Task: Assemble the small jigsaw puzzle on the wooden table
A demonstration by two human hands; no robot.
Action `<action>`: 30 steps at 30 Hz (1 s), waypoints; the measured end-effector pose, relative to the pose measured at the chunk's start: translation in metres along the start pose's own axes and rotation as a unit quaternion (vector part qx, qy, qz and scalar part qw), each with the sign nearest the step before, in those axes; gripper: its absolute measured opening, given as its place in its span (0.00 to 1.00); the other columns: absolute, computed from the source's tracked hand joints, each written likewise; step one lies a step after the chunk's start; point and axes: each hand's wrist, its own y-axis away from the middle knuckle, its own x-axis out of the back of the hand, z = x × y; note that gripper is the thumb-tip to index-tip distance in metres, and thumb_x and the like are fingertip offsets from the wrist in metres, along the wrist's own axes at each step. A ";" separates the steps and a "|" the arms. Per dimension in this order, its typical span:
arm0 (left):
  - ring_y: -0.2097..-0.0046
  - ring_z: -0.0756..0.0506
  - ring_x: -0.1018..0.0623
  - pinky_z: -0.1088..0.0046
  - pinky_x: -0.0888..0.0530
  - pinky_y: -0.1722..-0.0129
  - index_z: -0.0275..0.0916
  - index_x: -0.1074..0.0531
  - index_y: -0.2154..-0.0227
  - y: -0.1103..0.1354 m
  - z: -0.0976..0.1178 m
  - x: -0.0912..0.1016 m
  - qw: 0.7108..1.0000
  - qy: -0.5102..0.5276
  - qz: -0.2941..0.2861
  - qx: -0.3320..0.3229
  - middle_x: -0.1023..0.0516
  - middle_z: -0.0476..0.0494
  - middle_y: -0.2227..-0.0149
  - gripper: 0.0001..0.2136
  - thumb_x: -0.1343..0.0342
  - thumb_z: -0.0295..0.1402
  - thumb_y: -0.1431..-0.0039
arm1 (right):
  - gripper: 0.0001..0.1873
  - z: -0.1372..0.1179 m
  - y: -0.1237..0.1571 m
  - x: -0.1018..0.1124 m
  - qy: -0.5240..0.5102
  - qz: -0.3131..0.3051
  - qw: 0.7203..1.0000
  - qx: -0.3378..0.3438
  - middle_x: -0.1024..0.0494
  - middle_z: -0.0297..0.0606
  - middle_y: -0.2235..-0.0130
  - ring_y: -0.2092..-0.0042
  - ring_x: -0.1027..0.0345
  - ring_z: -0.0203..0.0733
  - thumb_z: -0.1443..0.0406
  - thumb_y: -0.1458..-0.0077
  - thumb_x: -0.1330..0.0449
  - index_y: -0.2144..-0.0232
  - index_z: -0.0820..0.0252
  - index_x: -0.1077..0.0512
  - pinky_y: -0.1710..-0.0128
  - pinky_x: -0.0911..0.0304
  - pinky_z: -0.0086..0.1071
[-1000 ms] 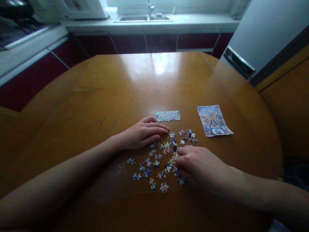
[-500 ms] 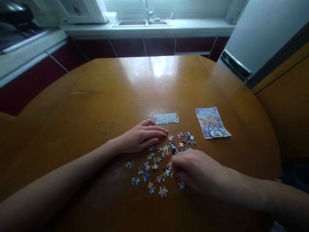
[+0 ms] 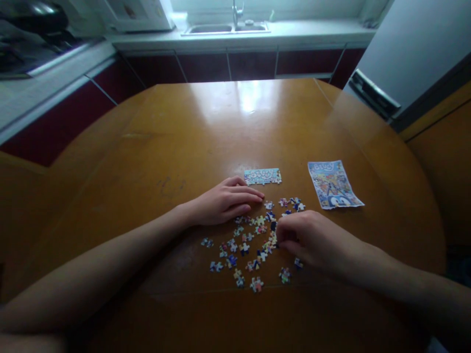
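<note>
Several small loose jigsaw pieces lie scattered on the round wooden table. A short joined strip of puzzle lies just beyond them. My left hand rests flat on the table, fingers stretched out toward the strip, holding nothing. My right hand hovers over the right side of the pieces with its fingers curled in; whether a piece is pinched in them is hidden. A printed reference picture lies to the right.
A grey fridge stands at the right, close to the table's edge. Dark red cabinets with a sink run along the back, and a stove top is at the far left.
My right hand has lifted away from the lower pieces and moved up and a little right. My left hand has stayed put. The view has shifted slightly.
</note>
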 end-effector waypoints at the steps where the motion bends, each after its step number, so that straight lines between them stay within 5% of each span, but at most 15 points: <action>1: 0.46 0.43 0.28 0.59 0.35 0.41 0.46 0.32 0.42 0.000 0.000 0.000 1.000 0.002 0.001 -0.001 0.26 0.44 0.42 0.17 0.50 0.33 0.31 | 0.08 -0.001 0.000 -0.002 -0.002 -0.008 1.000 0.002 0.27 0.30 0.74 0.72 0.40 0.32 0.75 0.50 0.43 0.75 0.59 0.29 0.71 0.48 0.28; 7: 0.45 0.44 0.28 0.59 0.37 0.40 0.46 0.32 0.41 0.000 0.000 -0.001 1.000 0.008 -0.003 -0.006 0.26 0.44 0.42 0.17 0.50 0.32 0.31 | 0.06 -0.008 0.005 -0.021 0.007 -0.076 0.997 0.011 0.25 0.31 0.73 0.72 0.37 0.33 0.72 0.48 0.41 0.73 0.59 0.27 0.71 0.49 0.28; 15: 0.45 0.44 0.28 0.58 0.38 0.39 0.46 0.33 0.41 0.000 0.001 0.000 1.000 0.007 -0.008 -0.002 0.27 0.44 0.42 0.17 0.50 0.32 0.31 | 0.09 -0.005 0.004 -0.025 0.109 -0.031 0.992 0.056 0.26 0.34 0.71 0.72 0.38 0.34 0.69 0.42 0.43 0.75 0.60 0.29 0.69 0.47 0.30; 30: 0.47 0.43 0.29 0.59 0.33 0.42 0.44 0.31 0.43 0.001 0.004 0.000 1.000 0.007 0.021 -0.001 0.25 0.43 0.45 0.16 0.51 0.32 0.31 | 0.10 0.014 -0.018 0.030 0.060 0.229 0.971 -0.026 0.23 0.34 0.74 0.74 0.35 0.36 0.62 0.40 0.42 0.72 0.58 0.25 0.73 0.43 0.32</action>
